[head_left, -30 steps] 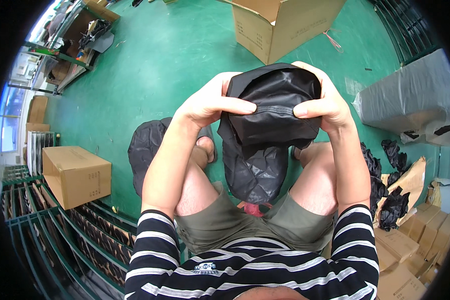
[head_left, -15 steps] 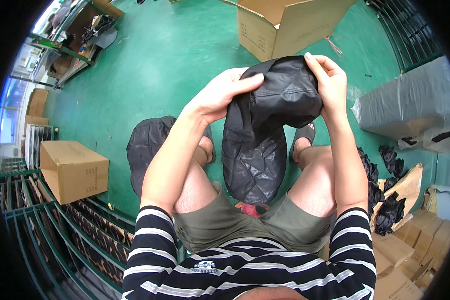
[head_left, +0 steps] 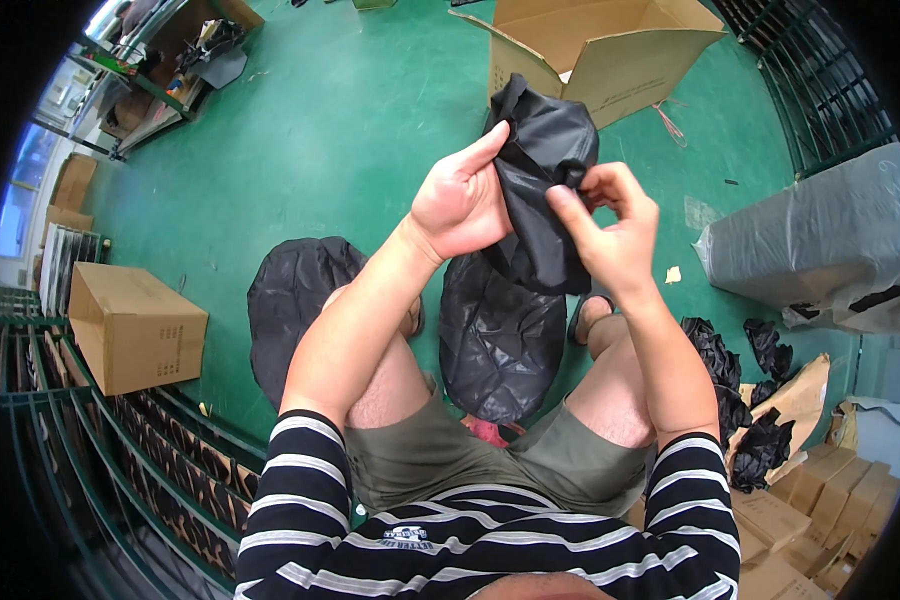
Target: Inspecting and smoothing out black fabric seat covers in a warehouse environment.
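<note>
A soft, dark leather-look piece shaped like a cap, a black cap [head_left: 545, 150], hangs folded on its side in front of me. My left hand [head_left: 463, 195] grips its left edge, thumb on top and the other fingers behind it. Thumb and bent fingers of my right hand [head_left: 615, 225] pinch its right edge. Below it, between my legs, lies a rounded black quilted pile [head_left: 500, 350], partly covered by the cap. Another black quilted pile [head_left: 295, 310] rests on the floor to the left, partly behind my left forearm.
An open cardboard box [head_left: 620, 75] stands ahead on the green floor. A closed carton [head_left: 140, 330] sits at left by green racks [head_left: 100, 480]. At right are a plastic-wrapped block [head_left: 810, 230], crumpled black pieces [head_left: 765, 450] on brown paper, and several cartons [head_left: 830, 490].
The cap has turned from lying broad across both hands to hanging upright and folded. My right hand has moved down and left along its edge.
</note>
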`<state>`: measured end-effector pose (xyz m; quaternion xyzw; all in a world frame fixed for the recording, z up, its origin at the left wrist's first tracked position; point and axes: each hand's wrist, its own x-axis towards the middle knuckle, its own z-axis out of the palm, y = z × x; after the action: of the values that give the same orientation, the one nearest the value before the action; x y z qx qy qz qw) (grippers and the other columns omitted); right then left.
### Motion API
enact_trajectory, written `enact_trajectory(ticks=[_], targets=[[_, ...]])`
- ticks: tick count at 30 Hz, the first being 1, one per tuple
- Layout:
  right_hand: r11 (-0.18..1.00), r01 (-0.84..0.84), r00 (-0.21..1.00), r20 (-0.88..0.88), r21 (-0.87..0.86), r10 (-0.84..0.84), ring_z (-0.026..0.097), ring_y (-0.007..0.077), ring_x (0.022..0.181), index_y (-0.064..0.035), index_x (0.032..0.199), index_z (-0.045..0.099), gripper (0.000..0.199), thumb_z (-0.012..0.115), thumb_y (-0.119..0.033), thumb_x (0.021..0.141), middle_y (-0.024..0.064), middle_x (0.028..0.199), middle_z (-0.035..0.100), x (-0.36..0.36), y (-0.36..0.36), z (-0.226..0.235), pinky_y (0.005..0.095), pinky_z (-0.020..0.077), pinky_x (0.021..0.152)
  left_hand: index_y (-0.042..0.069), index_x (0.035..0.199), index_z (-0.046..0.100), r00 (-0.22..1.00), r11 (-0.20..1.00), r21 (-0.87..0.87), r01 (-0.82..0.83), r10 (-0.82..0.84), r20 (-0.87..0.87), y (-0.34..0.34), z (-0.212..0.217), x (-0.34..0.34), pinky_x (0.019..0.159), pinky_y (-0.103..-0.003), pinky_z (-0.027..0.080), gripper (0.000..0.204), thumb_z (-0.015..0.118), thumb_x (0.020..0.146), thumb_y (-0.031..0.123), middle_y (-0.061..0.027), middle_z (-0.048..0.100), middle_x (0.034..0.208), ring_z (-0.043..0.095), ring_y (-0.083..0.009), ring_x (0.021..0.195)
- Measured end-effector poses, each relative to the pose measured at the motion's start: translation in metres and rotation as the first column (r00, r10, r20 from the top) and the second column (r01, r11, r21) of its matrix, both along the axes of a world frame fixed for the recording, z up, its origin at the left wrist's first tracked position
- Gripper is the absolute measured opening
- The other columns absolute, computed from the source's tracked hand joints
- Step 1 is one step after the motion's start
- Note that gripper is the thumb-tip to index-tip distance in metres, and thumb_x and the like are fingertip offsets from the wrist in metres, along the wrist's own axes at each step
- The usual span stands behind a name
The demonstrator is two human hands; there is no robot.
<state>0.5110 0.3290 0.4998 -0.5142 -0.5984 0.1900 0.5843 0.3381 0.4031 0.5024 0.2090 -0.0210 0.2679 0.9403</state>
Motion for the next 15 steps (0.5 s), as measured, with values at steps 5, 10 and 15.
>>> enact_trajectory(ticks=[5, 10, 15], targets=[[0.971, -0.070, 0.994, 0.066, -0.230, 0.087, 0.053, 0.0053, 0.069, -0.0037, 0.092, 0.056, 0.032, 0.083, -0.015, 0.077, -0.0006, 0.077, 0.059, -0.011, 0.007, -0.005, 0.0205, 0.0440, 0.063, -0.004, 0.140, 0.040, 0.958, 0.945, -0.165, -0.283, 0.288, 0.010, 0.011, -0.009, 0.002, 0.115, -0.046, 0.031, 0.055, 0.025, 0.105, 0.036, -0.0194, 0.047, 0.143, 0.046, -0.0329, 0.131], [0.926, -0.268, 0.956, 0.043, -0.266, 0.289, 0.057, 0.0068, 0.061, -0.0016, 0.108, 0.062, 0.035, 0.079, -0.016, 0.081, 0.0020, 0.071, 0.065, -0.019, 0.006, -0.014, 0.0236, 0.0478, 0.059, -0.007, 0.131, 0.047, 0.789, 0.798, -0.214, -0.564, 0.596, 0.145, 0.103, -0.036, -0.055, 0.114, -0.047, 0.031, 0.057, 0.022, 0.104, 0.038, -0.0215, 0.053, 0.136, 0.049, -0.0358, 0.126], [0.953, -0.241, 0.962, 0.088, -0.183, 0.260, 0.060, 0.0067, 0.066, -0.0010, 0.106, 0.067, 0.024, 0.073, -0.009, 0.085, 0.0035, 0.075, 0.067, -0.023, 0.010, -0.017, 0.0224, 0.0495, 0.062, 0.001, 0.128, 0.053, 0.830, 0.824, -0.141, -0.548, 0.557, 0.025, 0.065, -0.017, -0.026, 0.105, -0.044, 0.041, 0.055, 0.027, 0.104, 0.042, -0.0143, 0.060, 0.128, 0.056, -0.0294, 0.117]])
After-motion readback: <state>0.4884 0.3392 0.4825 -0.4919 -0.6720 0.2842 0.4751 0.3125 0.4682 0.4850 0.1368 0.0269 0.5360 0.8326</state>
